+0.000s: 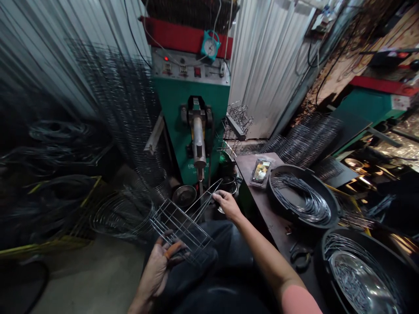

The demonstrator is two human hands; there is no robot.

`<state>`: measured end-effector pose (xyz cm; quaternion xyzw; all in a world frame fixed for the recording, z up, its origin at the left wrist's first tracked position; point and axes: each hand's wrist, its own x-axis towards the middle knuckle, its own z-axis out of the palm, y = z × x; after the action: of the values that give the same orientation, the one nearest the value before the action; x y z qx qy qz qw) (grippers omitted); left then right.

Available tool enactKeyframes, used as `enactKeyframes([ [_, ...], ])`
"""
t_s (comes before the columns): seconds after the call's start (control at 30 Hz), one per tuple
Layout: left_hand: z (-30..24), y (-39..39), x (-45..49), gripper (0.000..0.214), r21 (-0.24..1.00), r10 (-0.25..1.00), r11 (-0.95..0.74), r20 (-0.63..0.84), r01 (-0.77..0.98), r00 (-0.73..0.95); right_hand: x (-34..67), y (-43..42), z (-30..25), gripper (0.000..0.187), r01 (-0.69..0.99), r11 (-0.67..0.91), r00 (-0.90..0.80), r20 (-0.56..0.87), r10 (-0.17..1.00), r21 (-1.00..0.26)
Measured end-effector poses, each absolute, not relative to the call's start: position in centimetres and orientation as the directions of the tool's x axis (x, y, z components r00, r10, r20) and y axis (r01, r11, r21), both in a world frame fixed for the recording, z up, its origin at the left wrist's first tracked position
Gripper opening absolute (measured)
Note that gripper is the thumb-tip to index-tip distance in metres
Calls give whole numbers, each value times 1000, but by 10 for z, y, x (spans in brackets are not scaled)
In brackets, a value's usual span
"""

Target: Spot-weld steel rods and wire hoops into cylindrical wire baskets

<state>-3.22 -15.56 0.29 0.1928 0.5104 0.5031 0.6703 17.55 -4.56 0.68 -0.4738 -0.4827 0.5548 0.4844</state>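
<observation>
I hold a metal wire rack (183,220) over my lap, in front of a green spot-welding machine (193,109). My left hand (160,266) grips the rack's near end from below, fingers curled around its wires. My right hand (225,203) pinches the rack's far corner, close to the welder's vertical electrode (199,152). The rack's far end lies just below the electrode tip. A small metal bowl (184,195) sits beside the electrode.
A brown table (255,200) on my right carries a phone (261,171) and two black tubs, one with bent wires (303,198), one with a steel bowl of small pieces (360,274). Stacked wire racks (131,131) stand at left, more wire parts (304,139) at right.
</observation>
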Motion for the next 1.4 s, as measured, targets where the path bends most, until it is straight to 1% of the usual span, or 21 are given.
enactKeyframes([
  [0.1,-5,-152,-36,66,764,872,432,-489,-480,7,171,-42,5,31,-170,-121,-95,-106,990,-978],
  [0.27,-14,-148,-36,60,756,878,420,-479,-502,13,164,-31,-4,29,-229,-100,-70,-86,994,-968],
  [0.43,-15,-143,-35,53,760,873,418,-487,-497,-11,160,-23,-11,28,-250,-111,-58,-99,993,-962],
  [0.67,-13,-131,-34,55,736,865,423,-501,-529,-5,155,-10,-10,25,-247,-131,-52,-122,991,-960],
  [0.83,-11,-118,-32,50,732,864,403,-502,-549,-35,152,4,-8,27,-242,-148,-39,-142,989,-959],
  [1.0,-7,-110,-31,47,749,867,373,-491,-548,-80,150,14,-7,29,-245,-158,-39,-153,988,-957],
  [1.1,-3,-111,-29,49,778,873,354,-473,-519,-114,150,19,-6,30,-251,-212,-52,-205,977,-945],
  [1.2,0,-113,-26,51,796,881,324,-451,-512,-144,155,19,-3,31,-217,-267,-62,-260,964,-939],
  [1.27,0,-114,-24,50,792,881,314,-449,-524,-151,162,10,-1,32,-168,-257,-81,-247,966,-952],
  [1.33,-3,-114,-21,50,782,879,310,-453,-541,-152,170,-8,-1,33,-67,-214,-131,-204,970,-975],
  [1.4,-6,-113,-19,50,775,876,303,-456,-555,-157,178,-33,-5,32,82,-162,-215,-176,961,-983],
])
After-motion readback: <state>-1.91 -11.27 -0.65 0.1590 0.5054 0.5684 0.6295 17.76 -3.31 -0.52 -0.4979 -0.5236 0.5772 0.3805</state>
